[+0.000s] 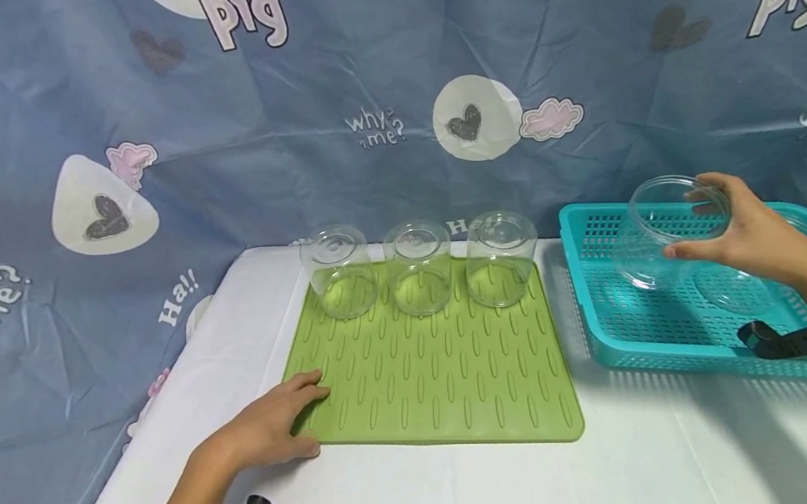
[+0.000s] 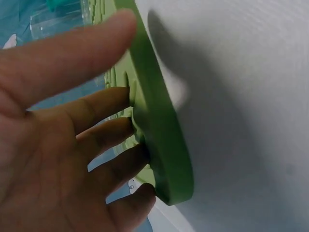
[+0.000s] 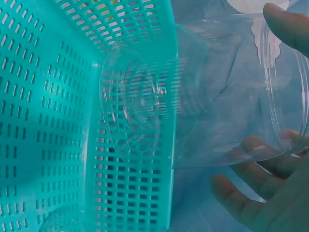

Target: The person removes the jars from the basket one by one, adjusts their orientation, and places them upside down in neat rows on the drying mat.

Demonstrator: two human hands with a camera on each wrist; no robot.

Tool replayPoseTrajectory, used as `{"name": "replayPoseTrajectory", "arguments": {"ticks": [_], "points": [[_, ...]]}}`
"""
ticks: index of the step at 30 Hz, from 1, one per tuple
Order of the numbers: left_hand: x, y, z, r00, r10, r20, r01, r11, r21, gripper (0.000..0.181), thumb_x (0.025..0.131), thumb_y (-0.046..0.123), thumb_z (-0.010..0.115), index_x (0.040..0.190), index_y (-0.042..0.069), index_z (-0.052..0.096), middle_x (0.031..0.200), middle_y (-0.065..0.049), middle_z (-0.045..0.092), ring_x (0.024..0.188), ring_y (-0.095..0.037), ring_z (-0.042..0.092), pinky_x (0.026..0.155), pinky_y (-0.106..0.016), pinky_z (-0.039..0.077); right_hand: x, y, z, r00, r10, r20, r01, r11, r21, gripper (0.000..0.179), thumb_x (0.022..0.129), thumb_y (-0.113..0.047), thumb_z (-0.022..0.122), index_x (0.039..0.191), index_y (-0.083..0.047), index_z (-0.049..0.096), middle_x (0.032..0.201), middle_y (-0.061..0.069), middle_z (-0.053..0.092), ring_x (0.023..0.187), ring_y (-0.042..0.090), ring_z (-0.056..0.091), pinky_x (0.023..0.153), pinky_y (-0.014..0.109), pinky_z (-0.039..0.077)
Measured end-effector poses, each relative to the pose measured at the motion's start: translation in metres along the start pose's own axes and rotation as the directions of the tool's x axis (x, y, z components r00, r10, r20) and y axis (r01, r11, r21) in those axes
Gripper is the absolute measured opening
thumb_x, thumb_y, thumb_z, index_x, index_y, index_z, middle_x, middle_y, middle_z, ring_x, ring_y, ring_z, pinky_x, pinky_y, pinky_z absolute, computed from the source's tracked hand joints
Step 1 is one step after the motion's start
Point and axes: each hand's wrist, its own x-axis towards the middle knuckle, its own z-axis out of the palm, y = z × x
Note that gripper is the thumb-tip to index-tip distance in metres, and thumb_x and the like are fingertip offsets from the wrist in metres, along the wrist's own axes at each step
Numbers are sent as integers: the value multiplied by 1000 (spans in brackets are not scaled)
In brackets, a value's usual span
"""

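My right hand (image 1: 756, 230) grips a clear plastic jar (image 1: 678, 210) near its rim, thumb on one side and fingers on the other. The jar's mouth faces up, and its base is over the turquoise basket (image 3: 87, 135). At the left front corner of a green drying mat (image 1: 434, 374), my left hand (image 1: 266, 428) rests with its fingertips on the mat's edge and the thumb apart. Three more clear jars stand bottom-up in a row along the mat's back: a left one (image 1: 341, 281), a middle one (image 1: 419, 271) and a right one (image 1: 501, 261).
Inside the basket lies at least one other clear jar (image 1: 736, 287), partly hidden by my right arm. A white cloth (image 1: 434, 500) covers the table. Behind it hangs a blue printed sheet (image 1: 365, 63), close to the back of the mat and basket.
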Motion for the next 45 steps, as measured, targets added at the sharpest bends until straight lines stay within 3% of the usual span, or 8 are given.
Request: {"name": "replayPoseTrajectory", "arguments": {"ticks": [8,14,22,30,38,45], "points": [[0,2,2,1000,-8,-8,8,1000,12,65,81,20,81,138,4,55,156,-18,39,142,-44,40,112,-59,41,-2,-6,-2,1000,13,-14,-13,1000,24,115,87,-35,76,159,-8,-9,158,34,23,139,58,27,92,75,33],[0,1,2,1000,-19,-9,19,1000,23,65,81,20,80,139,5,55,157,-18,38,142,-44,40,112,-59,40,-3,-14,-3,997,0,-76,4,998,56,114,85,-33,78,159,-12,-6,158,33,25,137,57,31,90,76,35],[1,0,4,1000,-9,-13,9,1000,28,64,83,21,79,140,5,54,157,-18,38,143,-44,39,113,-59,39,-6,-21,-4,988,5,-155,4,998,59,112,84,-36,80,159,-27,-2,166,17,20,143,48,30,94,73,36],[0,1,5,1000,-10,-17,10,1000,27,64,82,20,79,140,4,54,157,-18,38,142,-44,39,114,-59,39,-8,-38,-1,990,-57,-130,67,995,75,113,82,-29,82,160,-25,1,162,19,28,142,48,29,100,73,29],[-2,4,1,1000,-16,-26,16,999,30,64,83,19,79,139,4,54,157,-19,38,142,-45,39,113,-60,38,-15,-65,2,983,-141,-119,148,988,47,114,79,-25,85,159,-31,4,159,19,34,142,46,31,96,70,32],[0,4,3,1000,-27,-16,27,999,27,65,82,20,80,140,4,54,157,-20,37,142,-46,39,113,-61,38,-18,-93,3,975,-197,-100,200,979,29,118,74,-25,89,158,-35,7,158,16,36,142,44,33,96,74,33]]}}
